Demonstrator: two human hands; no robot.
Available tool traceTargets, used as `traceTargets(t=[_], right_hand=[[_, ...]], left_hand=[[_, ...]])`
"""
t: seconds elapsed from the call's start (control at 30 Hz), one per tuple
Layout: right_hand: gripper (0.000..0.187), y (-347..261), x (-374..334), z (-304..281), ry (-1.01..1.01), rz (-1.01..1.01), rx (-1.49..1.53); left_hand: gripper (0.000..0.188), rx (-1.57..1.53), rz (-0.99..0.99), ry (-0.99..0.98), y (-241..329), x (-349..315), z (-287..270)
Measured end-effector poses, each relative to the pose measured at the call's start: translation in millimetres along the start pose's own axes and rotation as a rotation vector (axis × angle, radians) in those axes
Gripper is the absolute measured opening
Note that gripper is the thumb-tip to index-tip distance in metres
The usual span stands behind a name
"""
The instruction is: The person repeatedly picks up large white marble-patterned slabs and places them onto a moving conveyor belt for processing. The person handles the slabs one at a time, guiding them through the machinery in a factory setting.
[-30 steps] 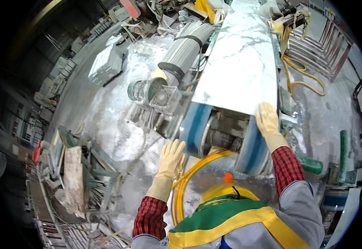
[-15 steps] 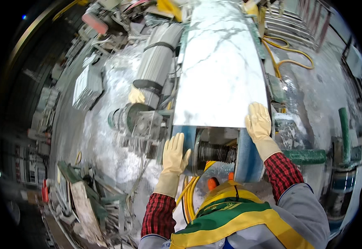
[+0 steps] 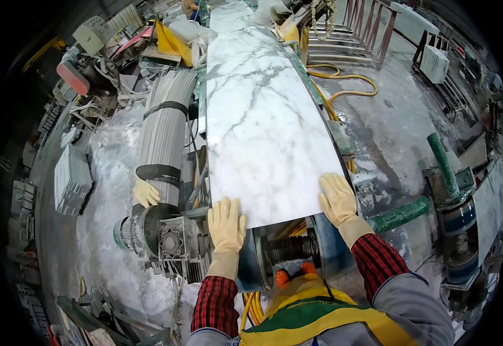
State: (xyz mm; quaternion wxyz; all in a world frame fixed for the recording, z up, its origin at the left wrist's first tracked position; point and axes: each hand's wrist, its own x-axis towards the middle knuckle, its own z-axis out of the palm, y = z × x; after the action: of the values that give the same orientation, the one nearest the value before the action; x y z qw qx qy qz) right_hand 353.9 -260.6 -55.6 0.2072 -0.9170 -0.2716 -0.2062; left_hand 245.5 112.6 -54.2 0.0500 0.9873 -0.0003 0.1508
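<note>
A long white marble slab (image 3: 263, 132) with grey veins lies flat on a belt conveyor, running away from me. My left hand (image 3: 226, 228), in a cream rubber glove, is open at the slab's near left corner, its fingers together and their tips on the stone. Flat on the near right corner rests my right hand (image 3: 338, 202), gloved alike and open, fingers pointing away from me. Beyond the slab's near edge show the conveyor's blue belts (image 3: 332, 239) and a dark ribbed roller (image 3: 289, 249). Neither hand grips anything.
Left of the conveyor stand a geared motor (image 3: 172, 242) and a strapped bundle of grey strips (image 3: 165, 127) with a spare glove (image 3: 146, 192). Stacked slabs (image 3: 72, 179) lie farther left. At right are a green roller (image 3: 401, 214), a yellow hose (image 3: 352, 93) and a rack (image 3: 349, 49).
My left hand has gone from beside the belt, short of the slab, onto its near left corner. The right hand stays on the right corner. The whole view has shifted.
</note>
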Motion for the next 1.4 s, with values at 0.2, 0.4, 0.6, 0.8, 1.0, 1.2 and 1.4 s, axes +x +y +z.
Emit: traceTargets(t=[0.2,0.4,0.6,0.8,1.0,1.2,1.4], right_hand=[[0.042,-15,4,-9,-0.030,-0.001,-0.050],[0.042,-13,2,-9,-0.026,-0.015,-0.041],[0.044,-10,-8,-3,0.000,-0.017,-0.025],[0.048,-14,-12,-8,-0.061,0.053,-0.085],[0.047,-14,-19,-9,-0.016,0.040,-0.075],[0.045,-20,-18,-15,-0.040,0.051,-0.051],[0.044,-19,-22,-15,-0.030,0.048,-0.046]], left_hand=[[0.053,-0.080,0.033,0.060,-3,-5,-5],[0.053,-0.123,0.042,0.111,0,-4,-10],[0.054,-0.102,0.041,0.085,0,-7,-16],[0.055,-0.045,0.035,0.060,2,-11,-14],[0.056,-0.016,0.001,0.020,4,-17,-10],[0.052,-0.051,0.007,0.025,7,-18,-18],[0.050,-0.063,0.027,0.054,8,-21,-21]])
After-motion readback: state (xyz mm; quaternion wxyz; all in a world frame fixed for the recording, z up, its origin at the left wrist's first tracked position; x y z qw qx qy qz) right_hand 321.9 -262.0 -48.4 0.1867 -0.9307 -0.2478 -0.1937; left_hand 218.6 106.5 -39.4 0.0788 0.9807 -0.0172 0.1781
